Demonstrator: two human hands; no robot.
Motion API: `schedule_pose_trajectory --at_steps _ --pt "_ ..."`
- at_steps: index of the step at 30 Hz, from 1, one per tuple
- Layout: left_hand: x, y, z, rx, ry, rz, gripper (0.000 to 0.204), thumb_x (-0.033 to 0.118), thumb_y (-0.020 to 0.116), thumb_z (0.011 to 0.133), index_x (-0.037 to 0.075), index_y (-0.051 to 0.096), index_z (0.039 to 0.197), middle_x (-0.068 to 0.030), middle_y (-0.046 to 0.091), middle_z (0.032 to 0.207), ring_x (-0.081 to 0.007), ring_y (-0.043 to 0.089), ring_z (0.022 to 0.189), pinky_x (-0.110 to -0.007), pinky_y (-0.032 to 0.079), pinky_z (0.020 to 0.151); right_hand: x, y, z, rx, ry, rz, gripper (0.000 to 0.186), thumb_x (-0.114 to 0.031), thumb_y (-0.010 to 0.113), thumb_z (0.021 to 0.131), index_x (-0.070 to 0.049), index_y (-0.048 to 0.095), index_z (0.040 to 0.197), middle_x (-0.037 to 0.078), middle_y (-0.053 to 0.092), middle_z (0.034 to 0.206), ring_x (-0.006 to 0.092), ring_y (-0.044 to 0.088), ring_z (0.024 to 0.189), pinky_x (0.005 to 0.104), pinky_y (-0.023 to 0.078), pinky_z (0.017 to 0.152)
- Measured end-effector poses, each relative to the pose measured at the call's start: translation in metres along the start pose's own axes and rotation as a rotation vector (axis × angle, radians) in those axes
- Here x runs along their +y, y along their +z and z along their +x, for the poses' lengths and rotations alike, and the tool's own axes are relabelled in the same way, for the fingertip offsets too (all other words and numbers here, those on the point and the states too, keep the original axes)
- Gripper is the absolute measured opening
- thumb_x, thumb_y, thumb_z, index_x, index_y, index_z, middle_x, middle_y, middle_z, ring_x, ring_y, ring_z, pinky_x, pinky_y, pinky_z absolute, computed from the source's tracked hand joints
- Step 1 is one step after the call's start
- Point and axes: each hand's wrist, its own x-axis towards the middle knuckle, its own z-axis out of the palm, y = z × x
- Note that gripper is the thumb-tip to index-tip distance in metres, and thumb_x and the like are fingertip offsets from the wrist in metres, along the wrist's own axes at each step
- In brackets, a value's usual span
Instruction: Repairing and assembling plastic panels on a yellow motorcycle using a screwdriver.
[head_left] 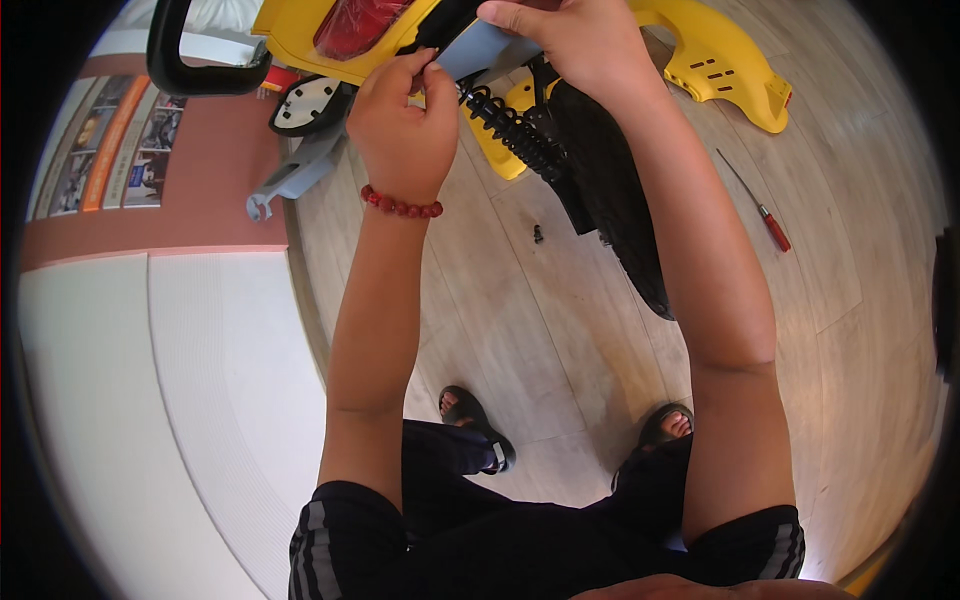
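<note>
Both hands pinch the grey panel (pixel 490 45): left hand (pixel 403 125) at its lower-left corner, right hand (pixel 580 45) on its upper edge. The panel's long axis slants up-right (black spring (pixel 510 128) just below).

A scooter repair shop: yellow body panels (pixel 720 60), a screwdriver (pixel 765 215) on the wooden floor (pixel 500 300).

left hand (pixel 402 125) – fingers pinched | right hand (pixel 575 40) – fingers curled, forearms raised
</note>
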Motion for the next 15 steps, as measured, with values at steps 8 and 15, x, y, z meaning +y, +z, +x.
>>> schedule_pose_trajectory --at_steps 8,15 --pt "0.002 -0.013 0.003 -0.005 -0.238 -0.106 0.015 0.011 0.056 0.086 -0.002 0.062 0.093 -0.0082 0.063 0.074 -0.0148 0.060 0.061 -0.026 0.047 0.059 0.011 -0.016 0.005 -0.203 0.009 0.206 0.008 -0.004 0.061 0.083 -0.004 0.056 0.090 -0.003 0.052 0.069 0.0063 0.050 0.062 0.0197 0.042 0.057" --pt "0.010 -0.041 0.012 -0.201 -0.462 -0.346 0.020 0.015 0.054 0.089 -0.003 0.061 0.095 -0.0046 0.062 0.072 -0.0082 0.056 0.061 -0.021 0.042 0.058 -0.010 -0.034 0.000 -0.236 0.261 0.429 0.027 -0.031 0.050 0.093 -0.006 0.057 0.086 -0.001 0.056 0.066 0.0078 0.052 0.053 0.0195 0.044 0.050"
